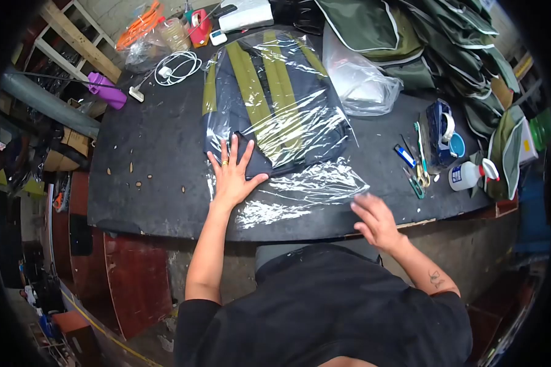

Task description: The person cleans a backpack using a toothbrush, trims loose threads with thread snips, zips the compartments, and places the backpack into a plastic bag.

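A navy backpack with olive-green straps (280, 98) lies on the black worktable inside a clear plastic bag (300, 191). The bag's loose, crinkled end spreads toward the table's front edge. My left hand (231, 177) presses flat on the lower left of the wrapped backpack, fingers spread, a ring on one of them. Near the loose end's right corner, my right hand (376, 223) hovers by the table edge. Its fingers are stretched out with the thumb apart, slightly blurred at the tips, and no object shows in it.
At right on the table (147, 208) are scissors (421, 175), a blue cutter (404, 155), a toothbrush (420, 144), a tape dispenser (438, 131) and a spray bottle (465, 176). Green bags (422, 37) pile up behind. A white cable (180, 68) and purple bottle (107, 90) are at left.
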Demonstrator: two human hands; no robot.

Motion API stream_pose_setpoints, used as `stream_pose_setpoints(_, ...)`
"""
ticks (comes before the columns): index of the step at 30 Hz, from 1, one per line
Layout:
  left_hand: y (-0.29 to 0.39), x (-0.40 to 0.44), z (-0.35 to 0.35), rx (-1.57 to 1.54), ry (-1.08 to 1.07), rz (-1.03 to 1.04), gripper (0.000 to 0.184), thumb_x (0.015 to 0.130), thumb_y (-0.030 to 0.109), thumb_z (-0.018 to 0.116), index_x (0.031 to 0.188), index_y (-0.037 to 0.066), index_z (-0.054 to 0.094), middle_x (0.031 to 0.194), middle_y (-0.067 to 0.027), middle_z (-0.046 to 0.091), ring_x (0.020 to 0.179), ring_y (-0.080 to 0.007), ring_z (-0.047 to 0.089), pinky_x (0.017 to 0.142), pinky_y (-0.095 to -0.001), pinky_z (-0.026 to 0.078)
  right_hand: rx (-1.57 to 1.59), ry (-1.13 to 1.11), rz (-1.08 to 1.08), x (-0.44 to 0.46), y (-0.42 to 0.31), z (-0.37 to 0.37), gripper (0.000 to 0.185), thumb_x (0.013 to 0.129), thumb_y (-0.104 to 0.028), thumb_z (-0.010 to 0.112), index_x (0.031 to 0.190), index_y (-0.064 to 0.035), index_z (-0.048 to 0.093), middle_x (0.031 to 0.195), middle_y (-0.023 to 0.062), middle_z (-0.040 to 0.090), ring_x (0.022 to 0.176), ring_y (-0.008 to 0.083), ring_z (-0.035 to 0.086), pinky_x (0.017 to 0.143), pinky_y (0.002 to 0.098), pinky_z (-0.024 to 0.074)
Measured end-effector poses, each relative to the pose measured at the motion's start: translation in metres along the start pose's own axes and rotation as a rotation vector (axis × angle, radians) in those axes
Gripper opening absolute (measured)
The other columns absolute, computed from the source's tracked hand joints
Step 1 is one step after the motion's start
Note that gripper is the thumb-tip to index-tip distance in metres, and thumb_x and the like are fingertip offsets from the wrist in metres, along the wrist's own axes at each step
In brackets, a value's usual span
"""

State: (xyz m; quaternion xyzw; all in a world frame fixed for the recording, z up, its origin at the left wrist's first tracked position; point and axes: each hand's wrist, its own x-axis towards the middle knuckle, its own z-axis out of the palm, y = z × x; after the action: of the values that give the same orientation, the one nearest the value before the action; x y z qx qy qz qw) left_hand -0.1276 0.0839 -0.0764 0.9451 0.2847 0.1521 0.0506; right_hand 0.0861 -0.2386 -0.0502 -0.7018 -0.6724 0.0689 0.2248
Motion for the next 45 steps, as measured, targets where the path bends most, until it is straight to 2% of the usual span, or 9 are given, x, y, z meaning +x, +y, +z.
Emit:
stream_pose_setpoints(3, 0.018, 0.005, -0.018, -0.003, 0.020, 0.027, 0.084, 0.079, 0.061, 0.057, 0.147, 0.021, 0.028, 0.155, -0.0142, 0.010, 0.143, -0.0348, 0.000, 0.108, -0.0615, -0.006, 0.024, 0.305, -0.222, 0.077, -0.005, -0.036, 0.049, 0.081, -0.022, 0.063, 0.124, -0.0010, 0.053, 0.132, 0.0202, 0.048, 0.124, 0.0374, 0.045, 0.104, 0.0502, 0.0331)
stream_pose_setpoints(6, 0.039, 0.007, -0.023, 0.095, 0.153, 0.110, 0.072, 0.082, 0.046, 0.063, 0.141, 0.013, 0.039, 0.148, -0.0187, 0.026, 0.139, -0.0371, 0.018, 0.111, -0.0562, 0.009, -0.108, 0.391, -0.173, 0.145, -0.013, -0.036, 0.046, 0.081, -0.018, 0.064, 0.123, -0.0021, 0.054, 0.130, 0.0184, 0.049, 0.119, 0.0360, 0.048, 0.102, 0.0482, 0.0365)
stream_pose_setpoints(12, 0.058, -0.030, -0.027, -0.442, 0.375, 0.028, 0.032, 0.075, 0.010, 0.069, 0.106, 0.006, 0.062, 0.104, -0.0109, 0.058, 0.098, -0.0293, 0.055, 0.085, -0.0411, 0.042, 0.507, 0.412, -0.224, 0.152, -0.059, 0.014, 0.012, 0.078, -0.010, 0.067, 0.079, -0.0020, 0.059, 0.071, 0.0109, 0.057, 0.065, 0.0298, 0.056, 0.060, 0.0376, 0.0447)
stream_pose_setpoints(19, 0.051, -0.045, 0.032, -0.454, 0.237, -0.013, 0.016, 0.075, 0.011, 0.068, 0.089, 0.007, 0.065, 0.085, -0.0076, 0.059, 0.082, -0.0282, 0.056, 0.071, -0.0373, 0.044, 0.681, 0.005, -0.145, 0.101, -0.079, 0.076, 0.008, 0.084, -0.006, 0.059, 0.086, 0.0017, 0.061, 0.085, 0.0159, 0.061, 0.079, 0.0335, 0.060, 0.072, 0.0379, 0.0479)
stream_pose_setpoints(24, 0.066, -0.033, -0.007, -0.483, 0.413, -0.036, 0.014, 0.075, 0.007, 0.066, 0.088, 0.006, 0.066, 0.082, -0.0060, 0.060, 0.078, -0.0252, 0.057, 0.070, -0.0374, 0.044, 0.377, 0.165, -0.081, 0.125, -0.077, 0.081, 0.037, 0.087, -0.001, 0.052, 0.123, 0.0032, 0.050, 0.131, 0.0219, 0.044, 0.118, 0.0406, 0.043, 0.099, 0.0460, 0.0354)
stream_pose_setpoints(27, 0.083, -0.030, -0.035, -0.469, 0.587, -0.008, 0.016, 0.075, 0.009, 0.066, 0.091, 0.006, 0.066, 0.084, -0.0063, 0.060, 0.079, -0.0246, 0.057, 0.071, -0.0374, 0.043, 0.204, 0.336, -0.068, 0.142, -0.063, 0.086, 0.047, 0.085, -0.002, 0.053, 0.131, 0.0023, 0.043, 0.135, 0.0220, 0.040, 0.123, 0.0422, 0.037, 0.102, 0.0498, 0.0299)
stream_pose_setpoints(34, 0.090, -0.041, -0.049, -0.398, 0.705, 0.038, 0.037, 0.077, 0.025, 0.069, 0.110, 0.008, 0.062, 0.107, -0.0138, 0.055, 0.102, -0.0318, 0.053, 0.090, -0.0424, 0.040, -0.167, 0.207, 0.098, 0.191, -0.054, 0.088, 0.055, 0.080, -0.008, 0.059, 0.132, 0.0000, 0.041, 0.123, 0.0192, 0.047, 0.111, 0.0389, 0.043, 0.095, 0.0489, 0.0342)
stream_pose_setpoints(41, 0.056, -0.054, -0.028, -0.389, 0.207, -0.727, 0.055, 0.088, 0.046, 0.056, 0.136, 0.020, 0.045, 0.132, -0.0250, 0.034, 0.125, -0.0503, 0.034, 0.107, -0.0522, 0.025, -0.163, 0.223, 0.174, 0.199, -0.057, 0.086, 0.053, 0.078, -0.016, 0.064, 0.125, -0.0026, 0.045, 0.110, 0.0169, 0.049, 0.100, 0.0364, 0.046, 0.087, 0.0495, 0.0353)
stream_pose_setpoints(45, 0.046, -0.063, -0.012, -0.466, 0.164, -0.696, 0.052, 0.091, 0.047, 0.051, 0.135, 0.019, 0.047, 0.131, -0.0260, 0.035, 0.119, -0.0470, 0.043, 0.102, -0.0497, 0.034, -0.002, 0.200, 0.191, 0.199, -0.074, 0.076, 0.051, 0.076, -0.016, 0.066, 0.121, -0.0029, 0.047, 0.107, 0.0186, 0.048, 0.099, 0.0377, 0.047, 0.086, 0.0502, 0.0353)
